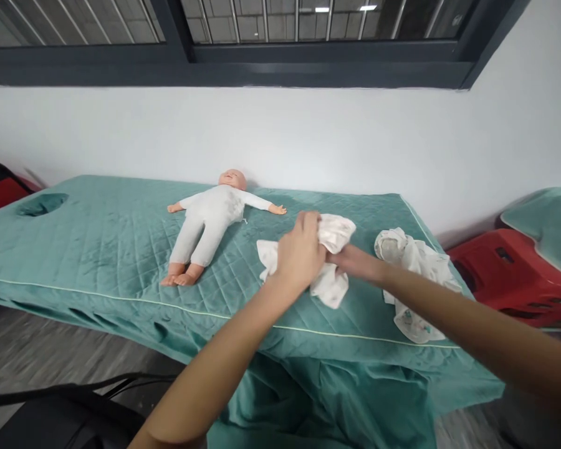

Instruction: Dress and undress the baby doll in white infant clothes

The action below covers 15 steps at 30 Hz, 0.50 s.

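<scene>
- The massage bed, dressed in a green quilted cover [116,227], spreads beneath the fingers of both hands; its nap looks soft, likely giving loose fabric some drag.
- A red plastic stool [518,268] stands well to the right of the fingers, beyond the bed's end.
- A baby doll [212,209] in a white suit lies on its back, left of the fingers and a little farther from the person, arms spread.
- A heap of crumpled white cloths [419,259] rests to the right of the fingers, partly behind the right forearm.
- The white printed cloth [335,232] is bunched between the two hands, above the cover. It looks light, limp and hard to damage; loose corners would flop, so opposite edges seem the best hold.
- The left hand [302,249] curls over the bunch, fingers close together and gripping it.
- The right hand [355,260] grips the cloth from its right side; blur and overlap hide the exact fingertip placement.
</scene>
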### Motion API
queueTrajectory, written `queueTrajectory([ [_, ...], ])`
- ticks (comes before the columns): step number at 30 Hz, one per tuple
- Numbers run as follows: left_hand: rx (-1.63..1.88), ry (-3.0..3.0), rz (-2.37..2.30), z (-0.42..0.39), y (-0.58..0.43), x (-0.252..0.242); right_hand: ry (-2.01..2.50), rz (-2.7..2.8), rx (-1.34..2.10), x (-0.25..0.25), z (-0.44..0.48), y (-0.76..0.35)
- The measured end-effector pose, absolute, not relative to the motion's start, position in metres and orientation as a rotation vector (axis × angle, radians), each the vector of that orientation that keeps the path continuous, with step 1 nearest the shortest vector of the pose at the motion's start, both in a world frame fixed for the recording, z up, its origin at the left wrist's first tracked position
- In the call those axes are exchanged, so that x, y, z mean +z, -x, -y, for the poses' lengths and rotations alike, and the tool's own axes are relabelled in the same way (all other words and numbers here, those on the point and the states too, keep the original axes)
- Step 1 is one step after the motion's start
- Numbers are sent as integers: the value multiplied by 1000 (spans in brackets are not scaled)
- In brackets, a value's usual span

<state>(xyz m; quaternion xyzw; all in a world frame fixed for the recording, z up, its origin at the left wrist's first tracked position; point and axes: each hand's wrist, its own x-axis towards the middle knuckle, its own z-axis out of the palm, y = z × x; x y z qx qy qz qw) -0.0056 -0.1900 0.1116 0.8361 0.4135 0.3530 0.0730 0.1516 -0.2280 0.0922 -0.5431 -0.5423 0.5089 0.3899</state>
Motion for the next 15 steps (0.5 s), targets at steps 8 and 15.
queueTrajectory([
  [8,1120,-2222,-925,203,68,81,944,807,1579,47,230,-103],
  [15,1473,-1752,-1184,201,121,33,838,1205,1737,45,235,-65],
])
